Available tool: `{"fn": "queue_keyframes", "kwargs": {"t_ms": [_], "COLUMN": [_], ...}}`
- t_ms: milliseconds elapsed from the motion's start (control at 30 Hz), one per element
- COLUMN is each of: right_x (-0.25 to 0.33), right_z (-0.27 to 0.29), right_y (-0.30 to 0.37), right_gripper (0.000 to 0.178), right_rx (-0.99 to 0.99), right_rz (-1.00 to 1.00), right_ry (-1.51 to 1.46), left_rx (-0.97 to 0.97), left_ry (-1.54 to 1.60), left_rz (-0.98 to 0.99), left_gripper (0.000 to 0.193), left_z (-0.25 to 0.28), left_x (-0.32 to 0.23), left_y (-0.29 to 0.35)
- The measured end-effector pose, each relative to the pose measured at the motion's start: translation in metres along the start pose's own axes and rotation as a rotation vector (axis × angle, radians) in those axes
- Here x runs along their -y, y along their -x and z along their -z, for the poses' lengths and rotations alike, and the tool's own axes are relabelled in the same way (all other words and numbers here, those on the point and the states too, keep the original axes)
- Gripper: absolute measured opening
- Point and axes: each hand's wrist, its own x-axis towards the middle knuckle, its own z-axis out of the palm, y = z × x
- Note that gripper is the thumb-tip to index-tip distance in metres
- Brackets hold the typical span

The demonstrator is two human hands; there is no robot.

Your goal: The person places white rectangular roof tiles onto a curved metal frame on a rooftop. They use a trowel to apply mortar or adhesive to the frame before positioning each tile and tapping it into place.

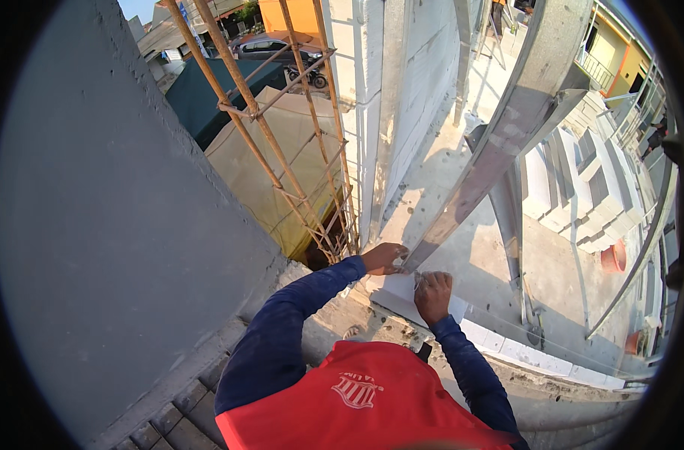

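Observation:
My left hand [384, 259] reaches in from a dark blue sleeve, fingers curled together beside the foot of a slanting metal beam [499, 135]. Whatever sits in those fingers is too small to make out. Just right of the beam's foot, my right hand [433, 295] is closed in a fist, with a thin pale strand showing at its fingertips; I cannot tell what it grips. Both hands are low over a white block [402, 294] at the corner end of a low row of white blocks [537, 360]. A thin line runs along that row.
Rusty rebar columns [285, 150] rise left of the hands, above an opening with a tarp [244, 172]. A grey wall [117, 225] fills the left. Beyond stand a white block wall [424, 97], stacked blocks [582, 187], an orange bucket [614, 257] and a metal prop [510, 225].

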Motion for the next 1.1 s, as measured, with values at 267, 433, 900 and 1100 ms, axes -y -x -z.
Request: {"fn": "queue_keyframes", "kwargs": {"t_ms": [267, 433, 900, 1100], "right_x": [0.033, 0.066, 0.086, 0.085], "right_z": [0.01, 0.008, -0.025, -0.024], "right_y": [-0.023, -0.057, -0.131, -0.16], "right_gripper": [0.006, 0.01, 0.016, 0.02], "right_rx": [0.046, 0.191, 0.502, 0.723], "right_rz": [-0.008, -0.154, -0.262, -0.191], "right_ry": [-0.255, -0.261, 0.057, 0.221], "left_rx": [-0.002, -0.13, -0.504, -0.664], "left_ry": [-0.017, 0.148, 0.274, 0.282], "left_rz": [0.071, 0.174, 0.181, 0.453], "left_gripper": [0.051, 0.047, 0.024, 0.021], "left_z": [-0.005, -0.016, -0.026, -0.04], "left_x": [0.001, -0.009, -0.015, -0.033], "left_y": [0.01, 0.024, 0.045, 0.048]}}
